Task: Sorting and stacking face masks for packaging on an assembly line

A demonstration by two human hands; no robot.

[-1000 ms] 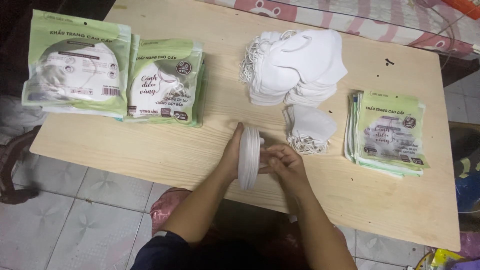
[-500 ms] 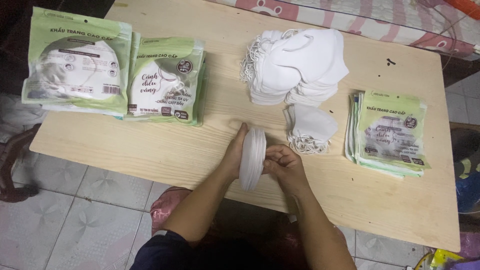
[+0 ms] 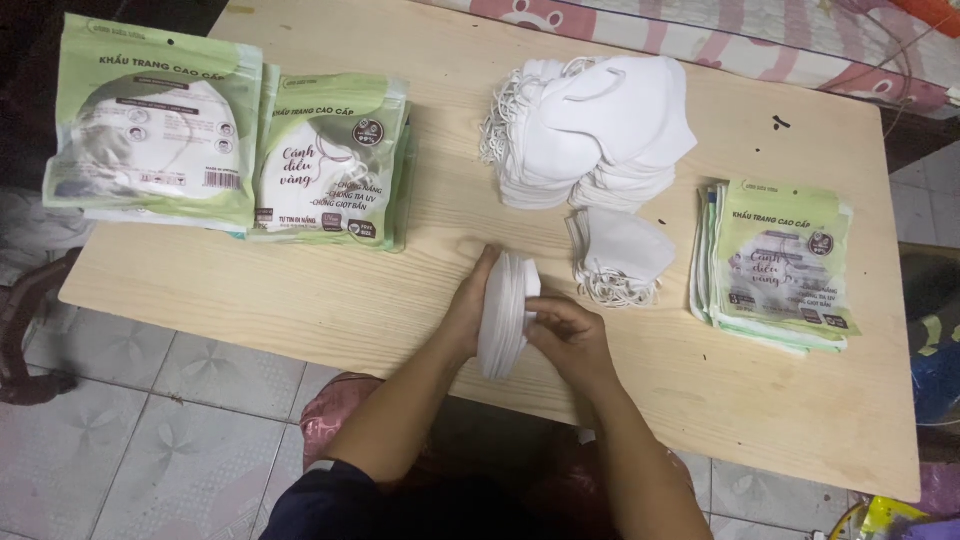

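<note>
A person seated at a pale wooden table (image 3: pixel 300 290) is pressing a small stack of folded white face masks (image 3: pixel 505 315) on edge between both palms near the table's front edge, the left hand (image 3: pixel 468 310) lying flat against one side with its fingers held together, the right hand (image 3: pixel 568 338) curling its fingers onto the other side. Just beyond the hands, a tall pile of loose white masks (image 3: pixel 590 130) is sitting at the middle of the table, with a smaller white bundle (image 3: pixel 620 255) and its tangled ear loops resting in front of it. At the far left, two filled green-and-white pouches are lying side by side, a large filled pouch (image 3: pixel 150 125) showing white masks through its clear window and a second filled pouch (image 3: pixel 335 165) touching its right edge. At the right, a stack of flat green pouches (image 3: pixel 780 265), rectangular and apparently empty, is lying well apart from the hands
</note>
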